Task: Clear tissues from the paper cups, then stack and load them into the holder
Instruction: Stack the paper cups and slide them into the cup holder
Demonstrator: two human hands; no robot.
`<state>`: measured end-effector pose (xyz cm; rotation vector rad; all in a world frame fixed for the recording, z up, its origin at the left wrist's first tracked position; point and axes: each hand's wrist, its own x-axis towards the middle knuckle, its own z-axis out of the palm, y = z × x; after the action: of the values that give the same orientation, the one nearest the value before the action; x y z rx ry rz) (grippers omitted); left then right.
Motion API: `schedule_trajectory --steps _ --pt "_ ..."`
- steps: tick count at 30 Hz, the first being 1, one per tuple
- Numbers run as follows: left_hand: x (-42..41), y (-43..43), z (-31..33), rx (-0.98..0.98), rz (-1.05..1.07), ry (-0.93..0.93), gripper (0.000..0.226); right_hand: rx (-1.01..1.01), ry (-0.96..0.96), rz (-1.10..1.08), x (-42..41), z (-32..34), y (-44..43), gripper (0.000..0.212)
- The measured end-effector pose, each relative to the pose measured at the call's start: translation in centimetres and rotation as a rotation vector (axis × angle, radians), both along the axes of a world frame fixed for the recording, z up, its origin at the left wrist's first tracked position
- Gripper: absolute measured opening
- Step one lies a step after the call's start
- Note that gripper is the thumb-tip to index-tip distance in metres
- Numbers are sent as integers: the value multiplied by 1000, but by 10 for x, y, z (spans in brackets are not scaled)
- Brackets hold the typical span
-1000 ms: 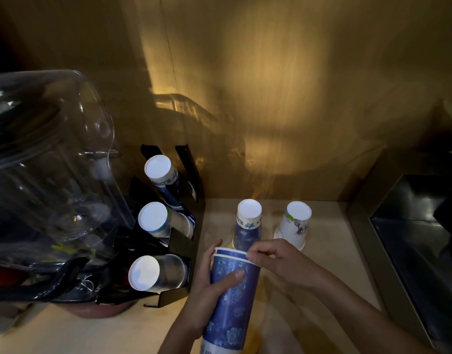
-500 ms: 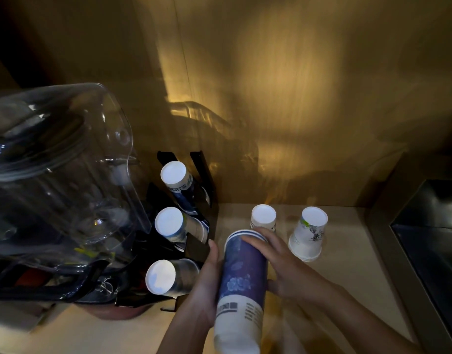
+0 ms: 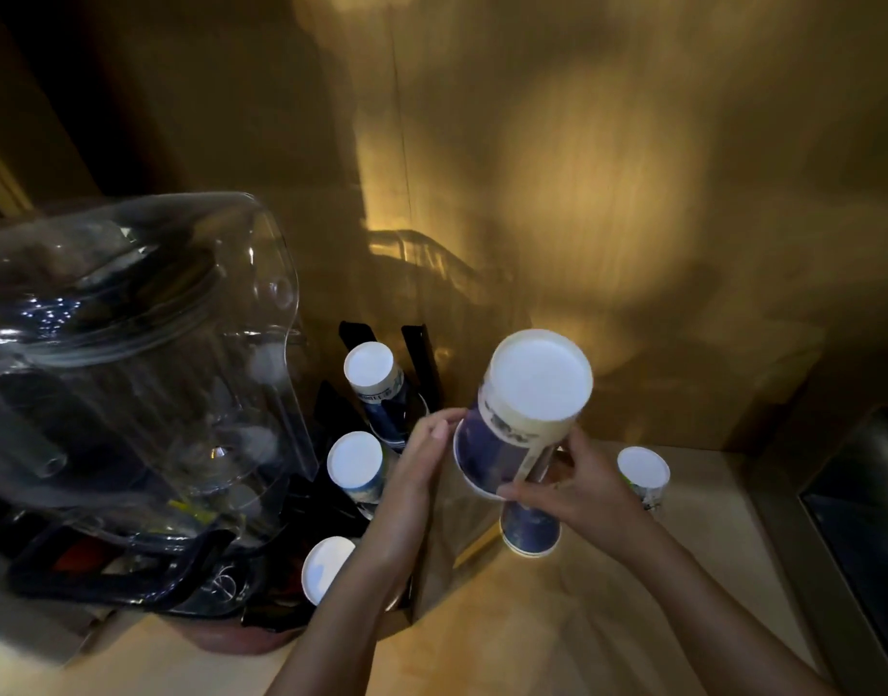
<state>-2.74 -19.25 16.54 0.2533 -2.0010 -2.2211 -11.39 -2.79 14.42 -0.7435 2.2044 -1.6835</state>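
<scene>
I hold a stack of blue paper cups (image 3: 522, 419) upside down, its white base facing the camera. My left hand (image 3: 422, 464) grips its left side and my right hand (image 3: 577, 489) grips its lower right rim. Directly below it stands an upturned blue cup (image 3: 530, 532) on the counter, partly hidden by my right hand. Another upturned white cup (image 3: 644, 474) stands to the right. The black holder (image 3: 422, 354) at left carries three cup stacks: top (image 3: 374, 376), middle (image 3: 356, 467), bottom (image 3: 324, 567).
A large clear water jug (image 3: 131, 384) on a dark base fills the left. A wooden wall rises behind the beige counter (image 3: 557, 620). A dark metal sink (image 3: 863, 504) lies at the right edge.
The cup stack has been turned over, its white base now up and toward the camera, and it has been lifted above the upturned cup on the counter. Both hands shifted with it.
</scene>
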Motion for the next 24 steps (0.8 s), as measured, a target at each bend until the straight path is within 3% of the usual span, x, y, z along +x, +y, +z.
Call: schedule_trajectory --steps 4,7,11,15,24 --pt "-3 -19 14 -150 42 99 21 -68 8 31 -2 20 -20 76" --pt "-9 -31 33 -182 112 161 31 -62 45 43 -9 32 -39 89" --pt "-15 -59 58 -184 236 177 50 -24 133 84 -27 55 -71 85" --pt "-20 -77 73 -250 279 224 46 67 246 132 -49 76 -105 78" --pt "-32 -103 59 -174 371 132 56 225 274 202 -79 61 -154 89"
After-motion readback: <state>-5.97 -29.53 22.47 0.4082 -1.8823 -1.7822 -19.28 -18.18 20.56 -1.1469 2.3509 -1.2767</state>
